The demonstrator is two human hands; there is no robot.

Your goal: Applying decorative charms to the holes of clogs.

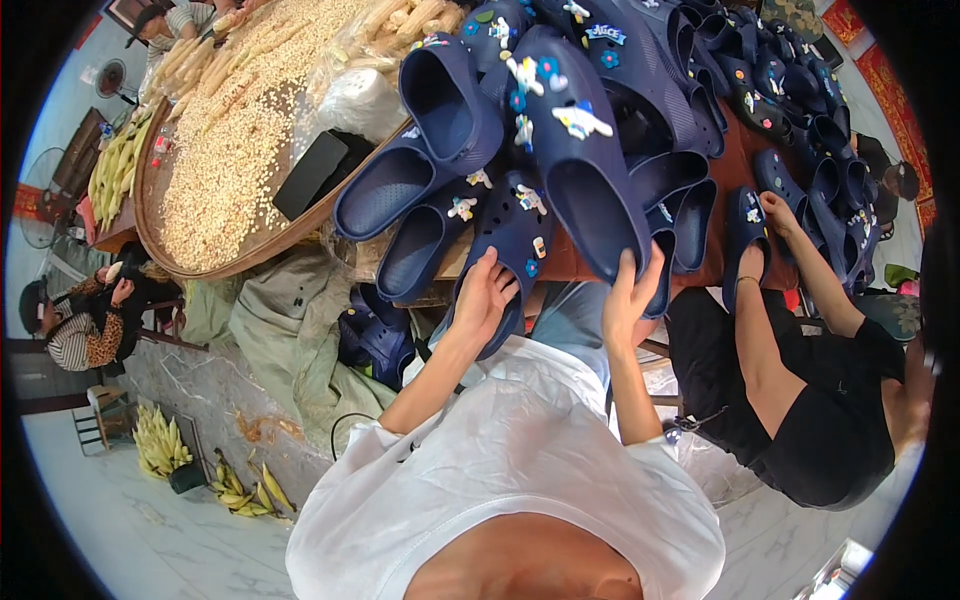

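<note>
Navy clogs covered the brown table (pixel 745 160) almost completely, many of them decorated with small coloured charms, and a big round tray of corn kernels (pixel 225 160) stood at its left end. On the pale marble floor below lay some corn cobs (pixel 160 445).

The person's left hand (pixel 487 292) rested on the heel of a small decorated clog (pixel 515 235), with the fingers curled over its edge, probably to keep it steady on the table border. This clog lay with its long axis running away from the person, the toe pointing up toward the pile. The right hand (pixel 628 295) gripped the lower end of a larger clog (pixel 580 150), the fingers closed around its rim. That clog was tilted, its long axis going from the hand up and to the left, with the charm-covered top facing the camera; I think it was held this way so the charms could be seen.

To the right, a co-worker in black clothes touched another clog (pixel 745 235) with one hand (pixel 778 212). Other people sat near the tray at the far left.
</note>
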